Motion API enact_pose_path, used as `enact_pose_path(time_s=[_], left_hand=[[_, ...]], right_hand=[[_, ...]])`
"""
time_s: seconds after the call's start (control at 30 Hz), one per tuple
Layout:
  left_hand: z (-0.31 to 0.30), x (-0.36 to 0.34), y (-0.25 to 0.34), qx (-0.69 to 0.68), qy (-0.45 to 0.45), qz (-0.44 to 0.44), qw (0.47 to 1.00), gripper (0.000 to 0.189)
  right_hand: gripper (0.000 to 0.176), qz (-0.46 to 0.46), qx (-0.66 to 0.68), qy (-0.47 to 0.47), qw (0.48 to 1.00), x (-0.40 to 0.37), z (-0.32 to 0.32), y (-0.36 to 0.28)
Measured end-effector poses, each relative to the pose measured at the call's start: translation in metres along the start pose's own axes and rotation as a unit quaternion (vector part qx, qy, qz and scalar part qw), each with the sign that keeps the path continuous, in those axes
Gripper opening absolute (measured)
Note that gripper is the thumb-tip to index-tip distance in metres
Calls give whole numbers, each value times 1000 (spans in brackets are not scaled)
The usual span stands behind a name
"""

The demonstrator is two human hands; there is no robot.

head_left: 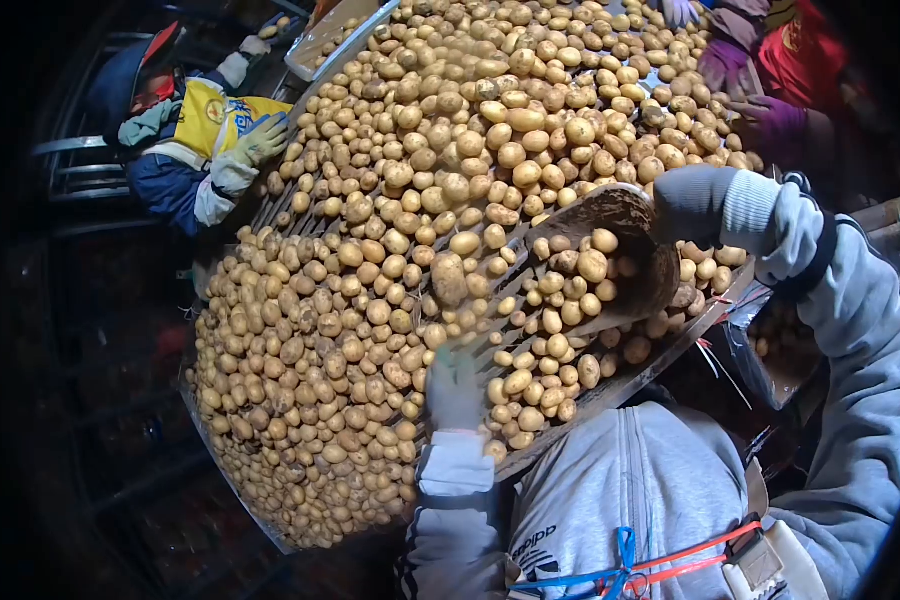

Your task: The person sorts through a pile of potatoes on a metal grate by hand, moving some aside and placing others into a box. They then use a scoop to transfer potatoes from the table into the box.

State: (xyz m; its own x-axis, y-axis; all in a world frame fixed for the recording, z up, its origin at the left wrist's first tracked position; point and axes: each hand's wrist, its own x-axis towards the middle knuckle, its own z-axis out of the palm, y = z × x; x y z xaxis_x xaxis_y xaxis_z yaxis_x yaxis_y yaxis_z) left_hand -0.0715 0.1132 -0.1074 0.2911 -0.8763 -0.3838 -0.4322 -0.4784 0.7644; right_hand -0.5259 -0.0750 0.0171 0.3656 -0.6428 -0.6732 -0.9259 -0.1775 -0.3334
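Over the sorting table (620,392), the right hand (692,203) clamps a scoop (615,207) heaped with potatoes (570,290); the left hand (455,388) lies flat, fingers together, near the table's edge. Tilting risks a spill.

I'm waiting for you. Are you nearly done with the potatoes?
Not nearly. Done: the scoop already holds a load. In hand: the right hand grips its rim, and the left hand rests on the heap. Left: most of that heap.
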Motion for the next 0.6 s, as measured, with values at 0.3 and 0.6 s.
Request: enact_pose_path(time_s=[0.3, 0.6], left_hand=[[52, 38, 48, 201, -31, 80, 976, 68], [97, 53, 61, 230, -103, 99, 963, 69]], right_hand=[[36, 6, -29, -13, 999, 18, -7, -44], [34, -15, 24, 10, 1000, 17, 40, 6]])
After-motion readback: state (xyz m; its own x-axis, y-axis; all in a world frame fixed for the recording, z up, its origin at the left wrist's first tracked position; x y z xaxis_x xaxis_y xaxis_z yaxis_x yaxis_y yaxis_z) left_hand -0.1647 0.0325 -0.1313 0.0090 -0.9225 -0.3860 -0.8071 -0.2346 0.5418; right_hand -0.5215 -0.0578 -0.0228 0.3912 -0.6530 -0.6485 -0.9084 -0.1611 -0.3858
